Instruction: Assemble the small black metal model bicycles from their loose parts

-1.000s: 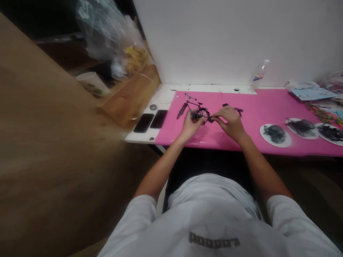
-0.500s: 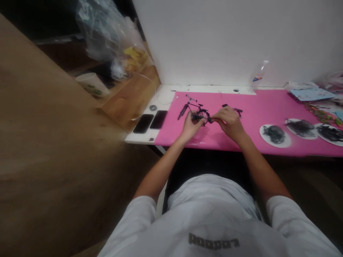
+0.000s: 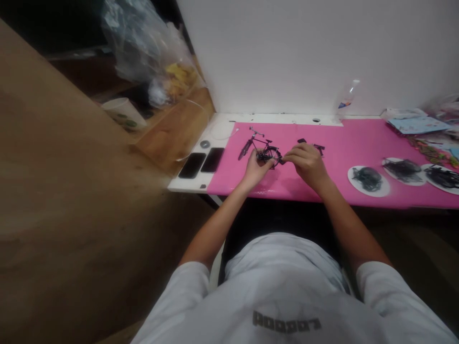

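Bicycle (image 3: 266,147) slightly rightward, pink tabletop (image 3: 337,165), wall (image 3: 279,57)

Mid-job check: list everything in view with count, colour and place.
Wall: 1, white, back
Table: 1, white, centre to right
Sheet: 1, pink, on table
Bike: 1, black, over sheet
Pieces: 2 showing, black, right of bike
Plates: 3, white, right
Parts: uncountable, dark, on plates
Packets: count unclear, mixed, far right
Bottle: 1, clear, by wall
Phones: 2, black, table's left end
Disc: 1, grey, behind phones
Cup: 1, whitish, left
Bags: count unclear, clear, upper left
Shirt: 1, white, bottom
Left hand: 1, bare, gripping bike
Right hand: 1, bare, fingers at bike's rear
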Tool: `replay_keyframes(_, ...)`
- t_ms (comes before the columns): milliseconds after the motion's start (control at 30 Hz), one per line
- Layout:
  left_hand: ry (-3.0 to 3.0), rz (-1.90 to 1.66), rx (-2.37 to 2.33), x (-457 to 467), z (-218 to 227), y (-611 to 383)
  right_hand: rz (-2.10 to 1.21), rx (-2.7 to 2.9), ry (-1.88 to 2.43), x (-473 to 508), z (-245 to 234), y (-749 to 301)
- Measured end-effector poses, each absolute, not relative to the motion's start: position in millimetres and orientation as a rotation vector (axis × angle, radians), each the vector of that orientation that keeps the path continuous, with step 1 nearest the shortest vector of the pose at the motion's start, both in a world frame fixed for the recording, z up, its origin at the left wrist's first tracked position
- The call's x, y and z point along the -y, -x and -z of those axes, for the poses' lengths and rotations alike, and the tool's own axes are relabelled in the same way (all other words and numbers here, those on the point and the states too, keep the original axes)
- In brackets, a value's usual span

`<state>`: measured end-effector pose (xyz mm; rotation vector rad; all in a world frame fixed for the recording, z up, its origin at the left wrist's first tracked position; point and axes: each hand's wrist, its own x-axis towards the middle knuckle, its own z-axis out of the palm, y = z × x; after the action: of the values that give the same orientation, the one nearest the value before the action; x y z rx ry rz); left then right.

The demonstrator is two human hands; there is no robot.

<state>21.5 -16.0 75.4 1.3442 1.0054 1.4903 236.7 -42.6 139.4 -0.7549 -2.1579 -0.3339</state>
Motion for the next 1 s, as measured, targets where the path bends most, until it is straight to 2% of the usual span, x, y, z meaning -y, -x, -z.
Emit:
replay_keyframes(600,-1.415,-1.505,-1.068,18.8,-79.2,-18.7,0.195,2.241,0.961,44.8,-135.1,-238.6)
replay_keyframes(1000,-1.417,-1.526,-1.066,24.2,-83.5,-21.8,0.309,2.202,1.15,46.0,-129.9,-230.4)
